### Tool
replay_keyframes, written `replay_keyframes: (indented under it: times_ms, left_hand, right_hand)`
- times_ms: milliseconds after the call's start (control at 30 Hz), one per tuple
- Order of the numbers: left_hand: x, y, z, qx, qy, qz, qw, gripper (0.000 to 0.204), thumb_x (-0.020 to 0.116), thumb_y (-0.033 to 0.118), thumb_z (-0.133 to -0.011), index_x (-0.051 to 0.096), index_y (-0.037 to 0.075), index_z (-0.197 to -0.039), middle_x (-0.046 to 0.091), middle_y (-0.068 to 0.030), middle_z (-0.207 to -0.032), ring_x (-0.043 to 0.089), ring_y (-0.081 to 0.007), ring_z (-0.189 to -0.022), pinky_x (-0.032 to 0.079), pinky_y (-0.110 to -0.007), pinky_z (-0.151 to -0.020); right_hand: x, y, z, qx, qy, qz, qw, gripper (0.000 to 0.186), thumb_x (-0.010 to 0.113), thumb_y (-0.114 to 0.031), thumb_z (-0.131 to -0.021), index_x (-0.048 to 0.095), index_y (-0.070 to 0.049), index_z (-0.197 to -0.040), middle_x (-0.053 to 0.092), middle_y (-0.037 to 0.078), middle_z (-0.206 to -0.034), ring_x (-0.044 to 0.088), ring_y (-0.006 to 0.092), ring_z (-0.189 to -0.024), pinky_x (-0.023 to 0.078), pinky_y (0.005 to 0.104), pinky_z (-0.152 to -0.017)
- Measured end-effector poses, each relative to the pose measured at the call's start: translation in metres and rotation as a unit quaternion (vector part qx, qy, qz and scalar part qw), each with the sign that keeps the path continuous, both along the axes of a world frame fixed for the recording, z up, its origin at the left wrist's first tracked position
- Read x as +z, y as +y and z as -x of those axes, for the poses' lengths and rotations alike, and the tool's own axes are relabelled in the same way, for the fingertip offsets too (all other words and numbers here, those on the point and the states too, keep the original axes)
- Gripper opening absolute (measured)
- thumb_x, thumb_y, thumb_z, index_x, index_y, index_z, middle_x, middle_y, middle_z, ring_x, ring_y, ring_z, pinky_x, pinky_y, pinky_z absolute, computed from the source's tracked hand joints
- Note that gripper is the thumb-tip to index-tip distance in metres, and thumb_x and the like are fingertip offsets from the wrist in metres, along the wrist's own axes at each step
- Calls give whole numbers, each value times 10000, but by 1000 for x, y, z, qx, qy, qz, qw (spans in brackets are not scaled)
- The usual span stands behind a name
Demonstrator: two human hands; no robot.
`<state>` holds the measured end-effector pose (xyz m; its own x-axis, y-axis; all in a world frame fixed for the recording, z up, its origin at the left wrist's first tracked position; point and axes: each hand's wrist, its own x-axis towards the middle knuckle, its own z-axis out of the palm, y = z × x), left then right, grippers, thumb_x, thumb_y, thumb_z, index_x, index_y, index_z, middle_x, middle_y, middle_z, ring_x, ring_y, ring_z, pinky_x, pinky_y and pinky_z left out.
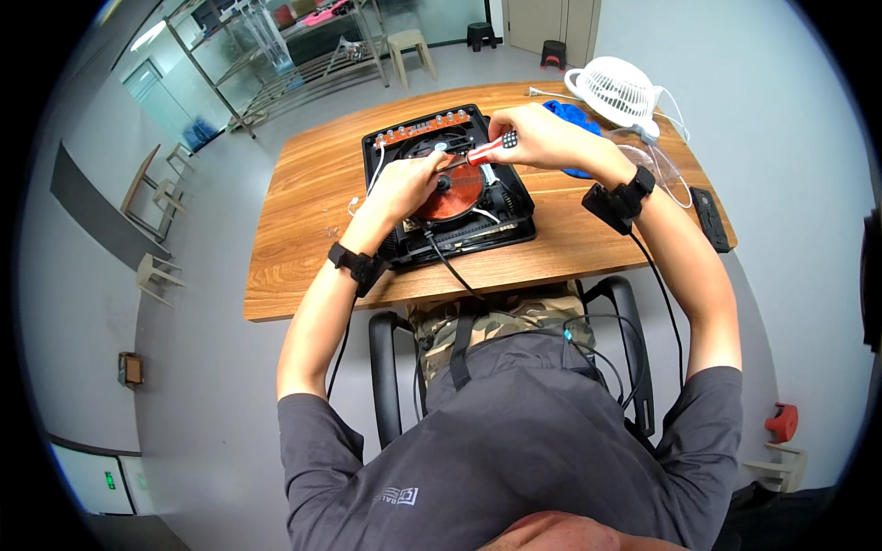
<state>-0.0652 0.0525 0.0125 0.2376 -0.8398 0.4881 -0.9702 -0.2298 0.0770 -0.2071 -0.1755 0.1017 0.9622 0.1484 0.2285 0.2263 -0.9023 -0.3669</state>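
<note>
An opened black appliance (507, 207) lies on the wooden table (299, 239), showing a round copper coil (455, 197) and an orange strip with a row of metal fittings (421, 127) along its back. My right hand (537, 136) grips a red-and-black screwdriver (482, 154) over the coil, its shaft pointing left. My left hand (411, 188) has its fingers pinched together at that shaft's far end, above the coil; what they hold is hidden. A white cable runs down the appliance's left side, and a black one leaves its front edge.
At the table's right are a white fan (611, 87), blue cloth (570, 112), a clear plastic bag (652, 161) and a black strip (709, 220). Small bits lie left of the appliance. Beyond stand a metal rack (276, 87) and stools (409, 50). A chair (384, 367) is beneath me.
</note>
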Motion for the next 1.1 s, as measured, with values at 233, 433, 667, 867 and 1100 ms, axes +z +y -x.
replay_keyframes:
  times_ms: [233,433,667,867,1100]
  left_hand:
    - [24,-18,-13,84,13,-83,993,162,614,221,-903,674,94,-984,702,-171,-826,691,-368,-803,552,-475,-713]
    - [42,-66,-49,60,89,-30,994,207,731,139,-811,709,34,-987,704,-189,-796,705,-350,-760,549,-417,-713]
    - [34,-122,-106,46,130,-15,990,195,749,113,-773,716,-6,-924,732,-168,-817,729,-288,-773,564,-380,-742]
    - [7,-156,-141,48,159,-47,985,226,758,129,-744,713,-2,-922,719,-164,-788,717,-300,-767,553,-392,-747]
    - [-11,-168,-157,52,177,-69,981,253,747,126,-741,709,11,-962,719,-166,-816,704,-325,-794,541,-416,-768]
  right_hand:
    - [33,-7,-27,-49,74,-106,990,566,811,-419,-800,621,35,-1080,705,146,-864,674,181,-702,534,310,-595]
    - [59,-37,-86,-10,-75,-5,997,497,774,-381,-850,625,15,-1110,678,128,-778,658,173,-696,517,319,-600]
    - [55,-71,-153,-24,-123,54,991,506,788,-361,-844,623,21,-1133,690,156,-807,683,216,-713,545,342,-637]
    - [25,-93,-196,-37,-110,45,992,487,783,-357,-844,633,35,-1091,699,217,-937,701,321,-875,549,383,-771]
    - [8,-99,-216,-52,-85,28,995,499,782,-360,-840,624,37,-1098,695,235,-946,693,368,-901,542,416,-783]
